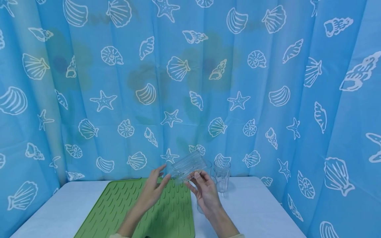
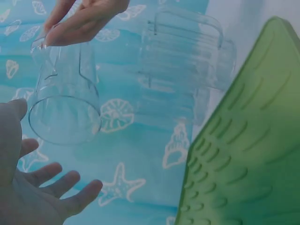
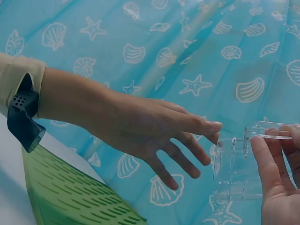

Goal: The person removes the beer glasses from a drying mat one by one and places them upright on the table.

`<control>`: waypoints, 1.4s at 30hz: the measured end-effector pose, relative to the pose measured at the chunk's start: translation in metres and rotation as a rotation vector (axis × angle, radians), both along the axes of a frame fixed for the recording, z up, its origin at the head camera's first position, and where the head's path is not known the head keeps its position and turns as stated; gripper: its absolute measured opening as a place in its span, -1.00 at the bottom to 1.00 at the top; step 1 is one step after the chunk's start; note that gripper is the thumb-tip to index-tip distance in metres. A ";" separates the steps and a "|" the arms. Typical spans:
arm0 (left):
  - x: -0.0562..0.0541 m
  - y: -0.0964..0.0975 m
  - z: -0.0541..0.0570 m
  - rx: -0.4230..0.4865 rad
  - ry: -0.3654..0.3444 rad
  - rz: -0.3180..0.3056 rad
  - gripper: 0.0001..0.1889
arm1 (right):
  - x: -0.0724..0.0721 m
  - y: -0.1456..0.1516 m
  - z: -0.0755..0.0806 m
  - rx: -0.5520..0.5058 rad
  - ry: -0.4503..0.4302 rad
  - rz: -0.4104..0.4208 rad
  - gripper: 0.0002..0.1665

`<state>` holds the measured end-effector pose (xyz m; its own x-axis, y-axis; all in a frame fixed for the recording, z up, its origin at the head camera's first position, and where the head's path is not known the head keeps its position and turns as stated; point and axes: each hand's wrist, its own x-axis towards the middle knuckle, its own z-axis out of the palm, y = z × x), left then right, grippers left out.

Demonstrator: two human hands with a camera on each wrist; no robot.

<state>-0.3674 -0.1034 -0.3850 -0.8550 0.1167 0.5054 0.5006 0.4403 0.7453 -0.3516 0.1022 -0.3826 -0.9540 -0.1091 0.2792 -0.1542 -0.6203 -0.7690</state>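
Note:
A clear glass mug is held tilted in the air above the far right part of the green mat. My right hand grips it by its handle, as the right wrist view shows with the mug at lower right. To the left of the mug, my left hand is held out with fingers spread and nothing in it. In the left wrist view the round rim of the mug faces the fingers of the left hand. A gap shows between them.
A green ridged drying mat covers the table's left and middle. Right of it, clear glasses stand on the white tabletop, partly behind the right hand. A blue shell-patterned curtain hangs behind the table.

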 end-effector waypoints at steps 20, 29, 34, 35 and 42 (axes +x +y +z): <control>-0.008 0.022 0.006 0.208 -0.101 -0.123 -0.31 | 0.000 0.000 0.001 -0.118 -0.049 0.052 -0.88; -0.008 0.026 0.004 0.233 -0.117 -0.142 -0.30 | 0.000 0.001 0.001 -0.135 -0.070 0.058 -0.89; -0.008 0.027 0.004 0.222 -0.114 -0.136 -0.26 | 0.001 0.002 0.002 -0.133 -0.068 0.060 -0.88; -0.008 0.027 0.004 0.217 -0.109 -0.133 -0.25 | 0.002 0.002 0.002 -0.132 -0.066 0.061 -0.88; -0.005 0.028 0.007 0.189 -0.063 -0.116 -0.23 | 0.003 0.003 0.004 -0.089 -0.048 0.046 -0.90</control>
<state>-0.3724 -0.0750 -0.3782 -0.8717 0.1249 0.4739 0.4900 0.2321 0.8402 -0.3487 0.1055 -0.3784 -0.9609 -0.1302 0.2443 -0.0883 -0.6921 -0.7164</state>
